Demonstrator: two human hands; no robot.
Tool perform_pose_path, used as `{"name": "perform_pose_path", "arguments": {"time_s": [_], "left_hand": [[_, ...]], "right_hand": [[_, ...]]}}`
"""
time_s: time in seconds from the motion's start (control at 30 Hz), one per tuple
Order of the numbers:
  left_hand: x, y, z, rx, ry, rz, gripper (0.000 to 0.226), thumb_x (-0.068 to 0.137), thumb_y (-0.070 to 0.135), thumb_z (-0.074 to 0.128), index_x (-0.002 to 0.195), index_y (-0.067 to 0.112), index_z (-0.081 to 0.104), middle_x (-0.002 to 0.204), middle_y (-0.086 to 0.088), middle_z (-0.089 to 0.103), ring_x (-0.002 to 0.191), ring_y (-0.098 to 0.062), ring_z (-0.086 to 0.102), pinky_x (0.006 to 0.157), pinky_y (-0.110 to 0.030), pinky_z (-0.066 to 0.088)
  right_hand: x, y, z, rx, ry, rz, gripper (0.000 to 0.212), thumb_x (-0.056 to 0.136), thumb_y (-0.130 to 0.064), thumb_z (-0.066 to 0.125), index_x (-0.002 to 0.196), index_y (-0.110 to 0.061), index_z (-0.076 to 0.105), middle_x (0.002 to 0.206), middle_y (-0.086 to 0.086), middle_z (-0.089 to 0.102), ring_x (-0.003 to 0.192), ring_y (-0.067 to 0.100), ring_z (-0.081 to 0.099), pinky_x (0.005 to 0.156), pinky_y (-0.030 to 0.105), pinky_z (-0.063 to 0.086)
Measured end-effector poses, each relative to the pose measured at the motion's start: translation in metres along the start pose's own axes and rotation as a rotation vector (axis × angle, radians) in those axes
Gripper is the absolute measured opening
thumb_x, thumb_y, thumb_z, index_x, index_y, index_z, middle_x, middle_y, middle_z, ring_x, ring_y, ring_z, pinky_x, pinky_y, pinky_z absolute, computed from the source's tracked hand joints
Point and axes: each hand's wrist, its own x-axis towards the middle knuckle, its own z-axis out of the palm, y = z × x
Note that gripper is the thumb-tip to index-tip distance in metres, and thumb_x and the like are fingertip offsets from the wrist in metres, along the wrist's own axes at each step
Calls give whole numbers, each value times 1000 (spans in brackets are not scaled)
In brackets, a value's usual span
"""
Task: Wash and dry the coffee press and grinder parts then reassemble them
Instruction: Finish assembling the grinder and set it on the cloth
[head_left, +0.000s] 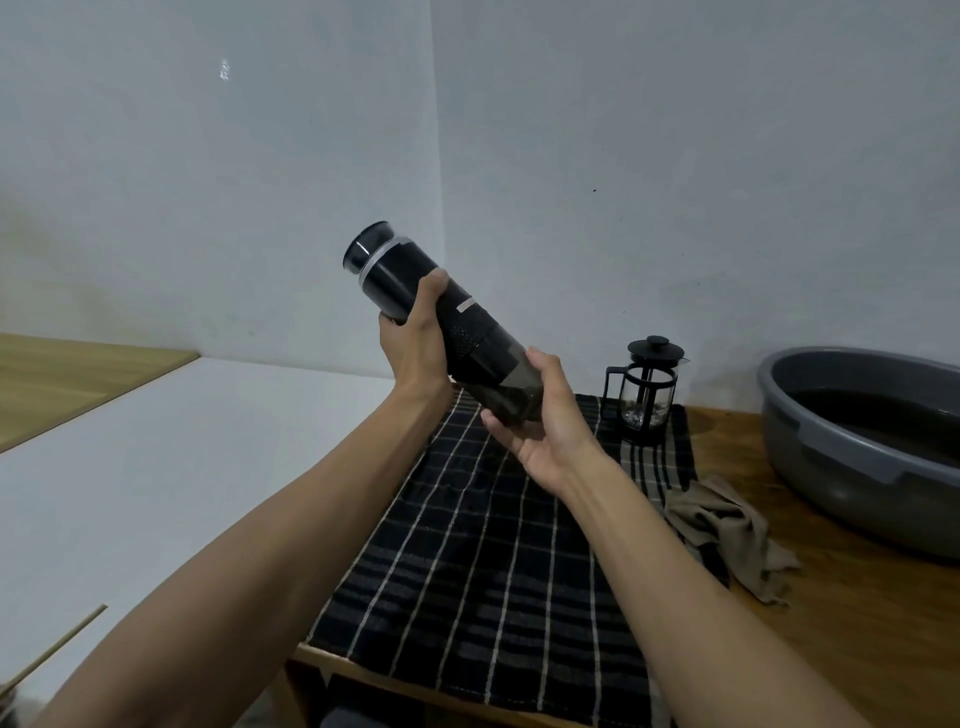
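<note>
I hold a tall black cylindrical coffee grinder (400, 270) tilted in the air above the table, its capped top pointing up and left. My left hand (415, 338) grips its black middle section. My right hand (540, 421) wraps round its smoky transparent lower cup. A black coffee press (647, 389) with glass body and lid stands upright at the far end of a black checked towel (493, 571).
A grey basin (831, 441) holding dark water sits at the right on the wooden table (857, 623). A crumpled beige cloth (727, 535) lies between basin and towel. White walls meet in a corner behind. A white surface (156, 467) lies to the left.
</note>
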Motion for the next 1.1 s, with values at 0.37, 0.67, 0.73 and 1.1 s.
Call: {"name": "perform_pose_path", "arguments": {"time_s": [0.37,0.67,0.73,1.1], "left_hand": [[4,4,-5,-90,12,-147,49,76,41,78,110,7,68,86,-7,71,74,-26,69,70,-37,60],[1,14,3,-53,-9,-22,47,74,36,79,108,6,67,82,-3,70,73,-20,68,71,-37,60],[4,15,-1,-71,-59,-9,51,71,38,79,108,5,68,83,-7,69,75,-24,67,71,-38,58],[3,19,1,32,-7,-14,46,65,45,79,96,12,71,80,-1,73,76,-21,70,80,-41,60]], "right_hand": [[2,-21,2,-225,-133,-29,48,87,-32,78,121,-1,64,98,18,72,79,28,70,68,34,64],[1,-18,9,-241,-96,-85,53,91,-51,67,116,-4,69,87,11,73,64,20,64,53,27,57],[0,-21,8,-196,-135,-11,56,89,-49,72,120,-3,69,94,14,71,67,22,64,52,25,57],[6,-6,2,-175,-140,-211,63,73,-22,87,122,-3,53,107,23,70,84,35,70,73,41,61]]}}
